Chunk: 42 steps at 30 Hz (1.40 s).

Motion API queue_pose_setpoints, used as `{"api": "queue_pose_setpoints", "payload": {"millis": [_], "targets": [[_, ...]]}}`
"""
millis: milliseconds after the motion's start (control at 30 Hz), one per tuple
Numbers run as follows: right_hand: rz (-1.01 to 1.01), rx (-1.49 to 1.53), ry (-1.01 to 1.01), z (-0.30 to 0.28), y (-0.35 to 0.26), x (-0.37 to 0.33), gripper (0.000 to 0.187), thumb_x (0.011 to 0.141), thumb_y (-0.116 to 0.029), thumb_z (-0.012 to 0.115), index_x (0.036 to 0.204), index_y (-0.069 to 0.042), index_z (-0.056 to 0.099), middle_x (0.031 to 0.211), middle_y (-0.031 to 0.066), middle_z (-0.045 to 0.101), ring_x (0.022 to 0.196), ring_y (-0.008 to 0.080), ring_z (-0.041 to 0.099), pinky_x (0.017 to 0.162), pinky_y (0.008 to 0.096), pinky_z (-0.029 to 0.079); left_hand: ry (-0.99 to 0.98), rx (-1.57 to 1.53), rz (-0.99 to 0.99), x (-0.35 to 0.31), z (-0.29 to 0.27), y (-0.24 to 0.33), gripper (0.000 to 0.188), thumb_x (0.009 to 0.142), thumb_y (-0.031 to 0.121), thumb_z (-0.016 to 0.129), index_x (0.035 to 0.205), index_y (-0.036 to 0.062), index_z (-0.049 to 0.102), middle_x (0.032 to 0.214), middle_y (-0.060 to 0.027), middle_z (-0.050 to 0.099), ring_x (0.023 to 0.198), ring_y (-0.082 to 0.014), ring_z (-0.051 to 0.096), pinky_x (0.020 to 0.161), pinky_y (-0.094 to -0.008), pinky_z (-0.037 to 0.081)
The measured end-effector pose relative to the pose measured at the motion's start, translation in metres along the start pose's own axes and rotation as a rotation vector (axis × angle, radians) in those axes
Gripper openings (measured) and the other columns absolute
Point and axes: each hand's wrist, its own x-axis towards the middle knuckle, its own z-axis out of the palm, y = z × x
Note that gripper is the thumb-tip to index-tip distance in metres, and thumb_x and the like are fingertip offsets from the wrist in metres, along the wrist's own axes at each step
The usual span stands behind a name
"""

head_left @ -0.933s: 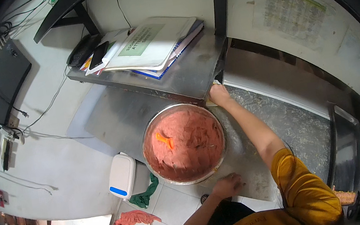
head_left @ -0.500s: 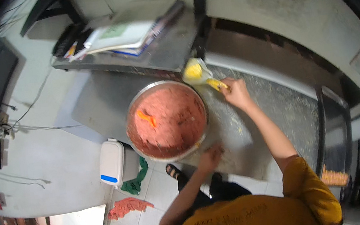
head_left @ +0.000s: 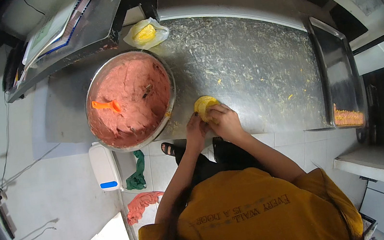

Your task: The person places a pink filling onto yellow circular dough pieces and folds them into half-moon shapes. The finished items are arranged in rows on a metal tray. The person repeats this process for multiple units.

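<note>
Near the front edge of the metal table [head_left: 253,70], both my hands grip a small stack of round yellow dumpling wrappers [head_left: 205,102]. My left hand [head_left: 195,133] closes on its left side, and my right hand [head_left: 226,124] wraps it from the right. To the left stands a large metal bowl [head_left: 171,81] full of pink ground meat filling [head_left: 137,91]. An orange handle [head_left: 106,105] sticks out of the filling; whatever it belongs to is buried. Behind the bowl lies an opened plastic bag [head_left: 160,36] with more yellow wrappers [head_left: 145,33] in it.
A dark metal tray [head_left: 336,52] at the table's right end holds rows of filled dumplings [head_left: 348,117] at its near end. Papers [head_left: 51,29] lie on a raised shelf at far left. On the floor are a white bin [head_left: 104,168], a green cloth [head_left: 136,173] and a red cloth [head_left: 140,205].
My right hand has brought the yellow wrappers from beside the bag to the table's front edge, where my left hand now also holds them. The view has shifted to the right.
</note>
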Motion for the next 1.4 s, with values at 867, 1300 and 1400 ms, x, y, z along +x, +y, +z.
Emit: {"api": "queue_pose_setpoints", "payload": {"millis": [867,1300,1400], "targets": [[0.445,0.742,-0.104,0.001,0.039,0.018,0.017,0.063,0.002,0.065,0.079,-0.002,0.067,0.092,0.0096,0.060,0.085,0.0254,0.060,0.074,0.0314,0.048,0.000,0.127,0.023,-0.002,-0.001,0.000,0.031,0.092,0.014,0.045,0.120,0.0000,0.042,0.111,-0.0090,0.053,0.101,-0.0186,0.055,0.086,-0.0323,0.047],[0.570,0.791,-0.145,0.004,0.035,0.014,0.015,0.066,0.007,0.060,0.078,0.001,0.066,0.082,0.0080,0.065,0.077,0.0198,0.062,0.068,0.0297,0.048,0.038,0.115,0.056,-0.002,-0.005,-0.005,0.029,0.089,0.011,0.049,0.115,0.0000,0.046,0.109,-0.0080,0.054,0.100,-0.0174,0.054,0.085,-0.0316,0.046],[0.795,1.258,-0.044,-0.009,0.050,0.029,0.015,0.077,0.005,0.055,0.090,0.003,0.061,0.086,0.0092,0.063,0.075,0.0150,0.061,0.068,0.0259,0.050,0.113,0.179,0.066,-0.003,-0.002,0.000,0.029,0.086,0.009,0.052,0.114,0.0007,0.048,0.105,-0.0062,0.054,0.096,-0.0149,0.054,0.082,-0.0283,0.046]]}}
